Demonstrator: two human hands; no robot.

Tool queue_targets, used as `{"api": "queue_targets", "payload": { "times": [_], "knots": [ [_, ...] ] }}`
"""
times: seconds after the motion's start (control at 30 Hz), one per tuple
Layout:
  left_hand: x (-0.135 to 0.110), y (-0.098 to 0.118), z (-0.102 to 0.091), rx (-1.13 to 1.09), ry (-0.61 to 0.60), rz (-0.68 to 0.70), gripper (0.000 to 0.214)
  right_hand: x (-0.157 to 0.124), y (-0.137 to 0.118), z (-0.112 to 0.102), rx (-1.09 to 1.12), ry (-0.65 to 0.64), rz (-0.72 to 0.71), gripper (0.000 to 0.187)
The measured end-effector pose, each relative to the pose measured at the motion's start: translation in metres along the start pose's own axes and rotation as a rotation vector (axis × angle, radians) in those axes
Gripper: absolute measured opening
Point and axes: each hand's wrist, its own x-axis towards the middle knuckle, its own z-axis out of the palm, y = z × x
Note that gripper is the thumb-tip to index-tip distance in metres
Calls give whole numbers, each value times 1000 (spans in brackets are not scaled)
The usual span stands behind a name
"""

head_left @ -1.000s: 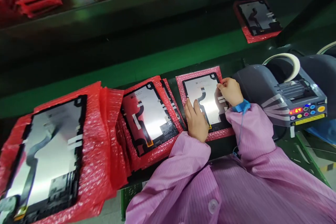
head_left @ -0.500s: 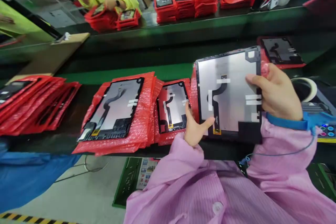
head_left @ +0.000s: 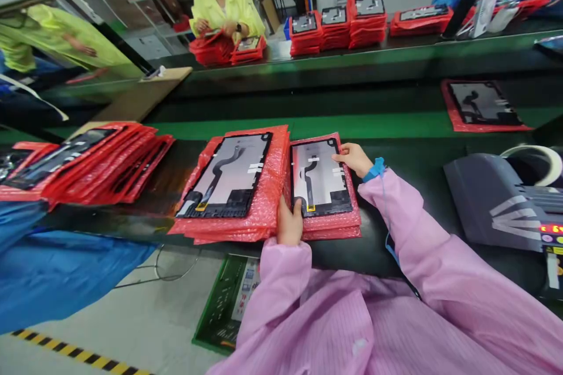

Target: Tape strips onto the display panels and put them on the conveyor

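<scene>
The display panel (head_left: 320,179) lies face down on a low stack of red bubble-wrap sleeves (head_left: 334,224) at the near edge of the dark table (head_left: 409,155). Its back is silvery inside a black border. A black ribbon cable curves down the middle to a small yellow-edged tab, and a few white tape strips cross it. The left hand (head_left: 290,225) clasps the near left corner, thumb pressed on top and fingers tucked under the edge. The right hand (head_left: 354,158) is closed on the far right corner, with a blue wrist strap (head_left: 375,170) just behind it. So two hands hold one panel. Just to its left a second panel (head_left: 229,176) rests on a thicker red pile, and further left a fanned row of red sleeves (head_left: 101,155) spreads along the table. One more panel on a red sleeve (head_left: 484,104) sits alone on the green belt, well apart to the right. A grey tape dispenser (head_left: 497,199) with one roll of tape (head_left: 539,159) stands at the right. On the far table I count four red stacks (head_left: 336,26). A person in yellow (head_left: 224,6) handles more red sleeves there.
</scene>
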Motion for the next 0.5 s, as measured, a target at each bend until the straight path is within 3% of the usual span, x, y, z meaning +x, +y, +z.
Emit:
{"api": "queue_targets", "payload": {
  "times": [0.17,0.27,0.37,0.43,0.5],
  "knots": [
    [-12,-1,2,101,23,29,51,3,3,2,-376,91,-159,26],
    [-15,-4,-2,144,1,85,52,19,8,-23,-419,142,-150,21],
    [-15,-11,-5,176,-42,77,54,44,22,-73,-502,522,-74,27],
    [-15,-16,-6,181,-67,55,57,59,35,-110,-648,787,-11,43],
    [-17,-21,-6,192,-74,26,61,72,46,-142,-725,943,78,54]
  ]
}}
